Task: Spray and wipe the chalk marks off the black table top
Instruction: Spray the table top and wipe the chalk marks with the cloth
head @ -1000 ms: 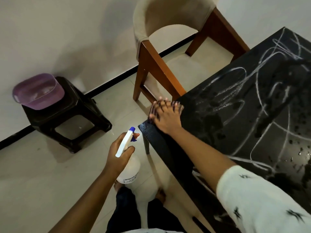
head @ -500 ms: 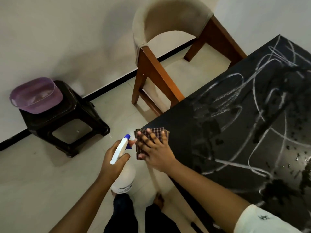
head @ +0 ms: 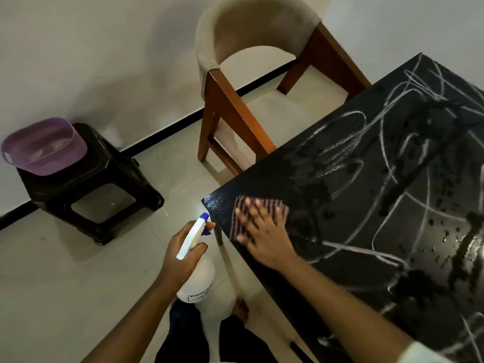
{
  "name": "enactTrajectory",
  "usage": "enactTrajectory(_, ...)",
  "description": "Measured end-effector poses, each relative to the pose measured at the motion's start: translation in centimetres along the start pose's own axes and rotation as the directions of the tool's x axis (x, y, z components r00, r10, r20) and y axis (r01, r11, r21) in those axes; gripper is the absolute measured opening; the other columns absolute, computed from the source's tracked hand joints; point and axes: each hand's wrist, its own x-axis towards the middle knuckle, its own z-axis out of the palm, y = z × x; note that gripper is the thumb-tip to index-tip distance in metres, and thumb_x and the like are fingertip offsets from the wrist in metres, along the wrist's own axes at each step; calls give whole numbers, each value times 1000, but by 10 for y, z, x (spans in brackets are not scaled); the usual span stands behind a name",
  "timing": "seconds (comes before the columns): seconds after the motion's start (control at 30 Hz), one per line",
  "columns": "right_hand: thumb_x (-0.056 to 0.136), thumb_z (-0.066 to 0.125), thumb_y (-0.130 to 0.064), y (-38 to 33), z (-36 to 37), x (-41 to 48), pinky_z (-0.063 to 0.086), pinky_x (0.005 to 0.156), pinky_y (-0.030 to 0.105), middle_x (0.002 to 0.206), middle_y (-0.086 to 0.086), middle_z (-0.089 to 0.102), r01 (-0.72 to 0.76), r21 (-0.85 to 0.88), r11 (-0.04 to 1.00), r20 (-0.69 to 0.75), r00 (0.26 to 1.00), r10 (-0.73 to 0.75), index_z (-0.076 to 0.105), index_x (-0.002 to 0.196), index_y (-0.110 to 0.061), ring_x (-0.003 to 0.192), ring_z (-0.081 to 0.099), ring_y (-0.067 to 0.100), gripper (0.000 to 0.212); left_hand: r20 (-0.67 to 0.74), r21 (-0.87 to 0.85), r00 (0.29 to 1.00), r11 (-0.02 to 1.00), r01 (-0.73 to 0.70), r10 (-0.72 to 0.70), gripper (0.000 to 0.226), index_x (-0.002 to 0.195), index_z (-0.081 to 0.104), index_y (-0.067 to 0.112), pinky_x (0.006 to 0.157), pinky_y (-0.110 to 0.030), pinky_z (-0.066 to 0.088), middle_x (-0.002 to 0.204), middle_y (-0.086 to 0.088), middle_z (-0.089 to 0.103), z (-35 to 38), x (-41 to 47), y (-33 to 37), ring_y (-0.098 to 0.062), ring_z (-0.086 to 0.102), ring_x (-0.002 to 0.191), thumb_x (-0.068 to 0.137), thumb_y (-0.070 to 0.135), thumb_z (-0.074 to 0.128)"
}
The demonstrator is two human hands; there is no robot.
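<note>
Chalk marks (head: 335,153) loop across most of the black desk (head: 262,179), and spray droplets (head: 445,237) bead on its right part. I have my right hand (head: 262,233) laid flat on the checked cloth (head: 279,208) at the desk's near left corner. The fingers are straight and spread, pressing down, so the load is shared and the whole cloth rubs the top rather than bunching. The patch around the cloth looks bare of chalk. I judge the wiping has only begun here, with the larger scrawled area to the right yet to do.

My left hand (head: 180,254) is wrapped round the neck of the white spray bottle (head: 196,280), a finger by the blue trigger (head: 207,231). It holds the bottle off the desk edge over the floor (head: 78,284), just beside the corner. That puts it out of the cloth's path but ready for another squirt.

A chair (head: 230,111) stands at the desk's far side. A purple basin (head: 44,148) sits on a dark stool (head: 89,195), well apart by the wall (head: 104,61).
</note>
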Motion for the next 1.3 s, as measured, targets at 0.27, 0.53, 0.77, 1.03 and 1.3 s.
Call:
enactTrajectory(0.27,96,22,-56,12,18,-35,1,114,56,161,-2,7,31,-24,999,-102,994,-33,16,152,-35,148,4,19,60,23,-26,1000,1000,-17,18,45,114,64,30,86,-47,55,108,4,70,12,-6,-3,-23,64,106,70,30,58)
enactTrajectory(0.53,101,19,-53,58,-30,63,-16,111,54,161,2,-17,-277,28,960,-26,960,278,-3,153,-33,147,-16,21,60,16,-27,1000,999,-21,21,39,114,64,17,86,-34,55,106,14,69,29,-16,-3,-17,64,105,75,18,59)
enactTrajectory(0.77,99,17,-55,6,33,-94,7,112,53,159,5,16,-77,20,997,-117,990,79,24,151,-29,147,14,24,59,3,-32,998,998,58,-58,40,110,66,19,90,-46,54,105,3,70,40,-28,-13,-21,64,102,71,22,61)
enactTrajectory(1.03,96,26,-55,30,27,-69,6,113,60,160,3,16,-124,12,992,-110,986,125,23,151,-34,148,12,23,59,-29,-116,985,979,167,-171,67,124,58,23,89,-51,54,120,-5,64,47,-19,-16,-30,60,112,61,42,65)
enactTrajectory(1.3,99,17,-56,68,-16,11,-21,106,53,162,3,-12,-363,63,930,-55,929,366,0,153,-34,148,-12,23,61,-78,-120,984,981,152,-162,66,127,56,26,91,-56,52,122,-2,64,49,-22,-12,-30,59,114,64,41,65)
